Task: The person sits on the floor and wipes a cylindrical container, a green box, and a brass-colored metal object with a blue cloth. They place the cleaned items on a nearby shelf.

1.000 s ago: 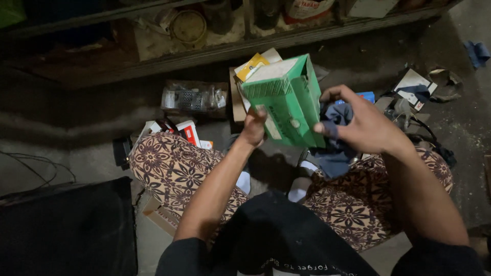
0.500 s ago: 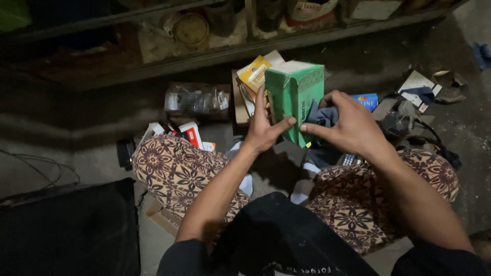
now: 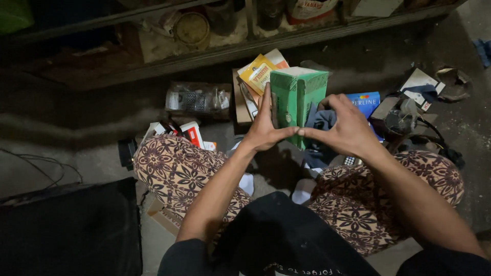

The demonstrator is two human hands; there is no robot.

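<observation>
The person sits cross-legged on the concrete floor, and the upright green cardboard box stands just beyond the shins, at about twelve o'clock from the body. The left hand lies flat against the box's left face with fingers straight and pointing up, thumb stretched toward its lower front corner. The right hand curves around the right side, thumb meeting the left thumb low on the front; a dark blue cloth is bunched between this hand and the box, though I cannot tell whether the fingers actually clamp it. The risk, as I judge it, is that the box is only steadied by palms and thumb tips, not gripped: a slight push from one side could tip it toward eleven o'clock onto the yellow paper packet leaning behind it, or the cloth could slide and rob the right hand of purchase. A blue printed carton at two o'clock and loose litter near the right knee leave little room for a clean catch.
</observation>
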